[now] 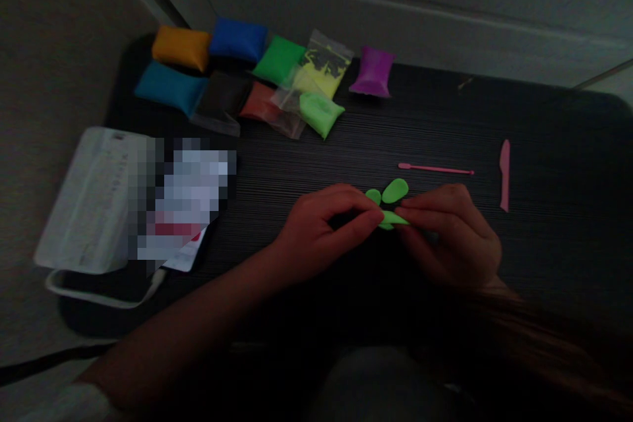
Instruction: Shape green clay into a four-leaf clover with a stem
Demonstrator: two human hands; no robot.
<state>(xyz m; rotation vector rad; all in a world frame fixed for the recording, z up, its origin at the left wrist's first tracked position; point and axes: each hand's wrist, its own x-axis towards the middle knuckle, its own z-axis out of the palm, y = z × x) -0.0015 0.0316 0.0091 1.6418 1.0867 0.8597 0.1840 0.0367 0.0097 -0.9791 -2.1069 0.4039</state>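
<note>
Between my two hands is a light green piece of modelling clay [394, 218], flattened and tapering to a point on its right. My left hand [329, 224] pinches its left end between thumb and fingers. At the other end, the fingertips of my right hand [452, 231] close on the pointed tip. Just beyond lies an oval light green clay piece [395, 190] on the dark table. A smaller rounded green piece [373, 196] shows beside my left fingers, partly covered. Another bit of green shows below the held piece, mostly hidden.
A pink thin tool [435, 169] and a pink plastic knife [504, 175] lie on the dark table [554, 138]. Several coloured clay packets, including a purple one [373, 71], lie at the back. At left are a white case [93, 201] and a blurred-out item [190, 191] with a white cable [103, 300].
</note>
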